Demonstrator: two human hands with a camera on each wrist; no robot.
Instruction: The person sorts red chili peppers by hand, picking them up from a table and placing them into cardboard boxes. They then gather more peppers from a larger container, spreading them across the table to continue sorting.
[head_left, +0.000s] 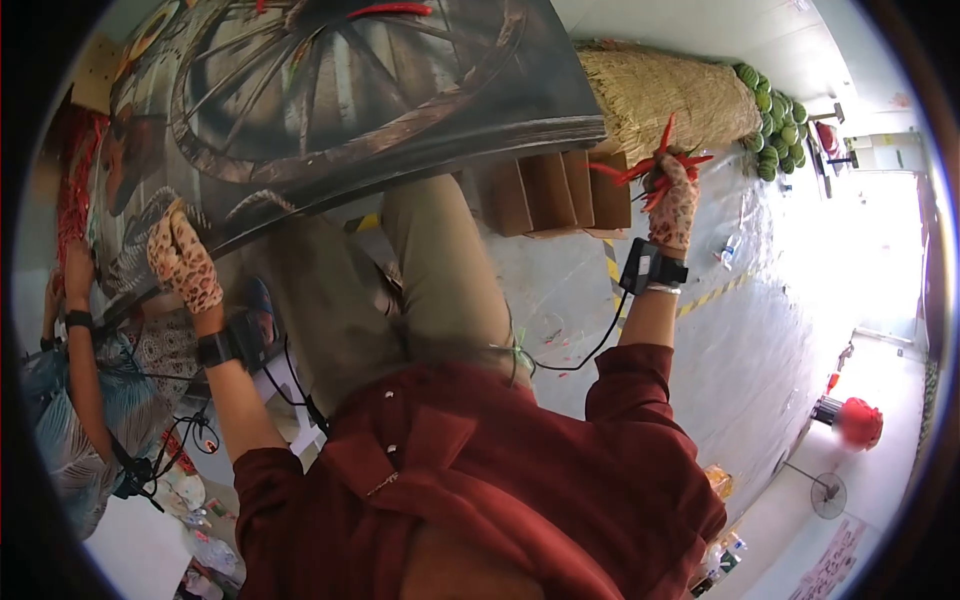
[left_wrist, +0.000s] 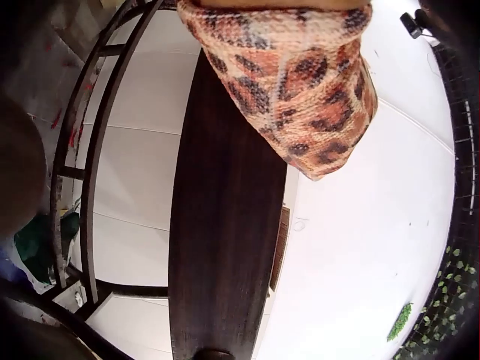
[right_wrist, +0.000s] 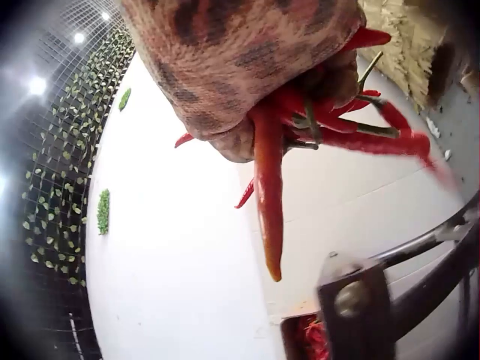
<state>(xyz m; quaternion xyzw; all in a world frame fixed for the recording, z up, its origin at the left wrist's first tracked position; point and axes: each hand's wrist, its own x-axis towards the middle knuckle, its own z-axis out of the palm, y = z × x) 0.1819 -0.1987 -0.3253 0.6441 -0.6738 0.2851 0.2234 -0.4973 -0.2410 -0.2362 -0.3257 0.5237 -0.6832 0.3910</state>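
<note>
My right hand, in a leopard-print glove, grips a bunch of red chili peppers out over the floor to the right of the table. In the right wrist view, one long chili pepper points down from the fist, and others with green stems stick out sideways. The left hand wears a matching glove and hovers at the table's near edge with its fingers loosely bent; nothing shows in it. Its fingertips are hidden in the left wrist view. A red chili pepper lies on the table with the printed wheel.
Cardboard boxes stand on the floor by the table's right corner, near a straw-covered block and a pile of watermelons. At the left, another person's arm reaches toward a heap of red chili peppers. A cable hangs from my right wrist.
</note>
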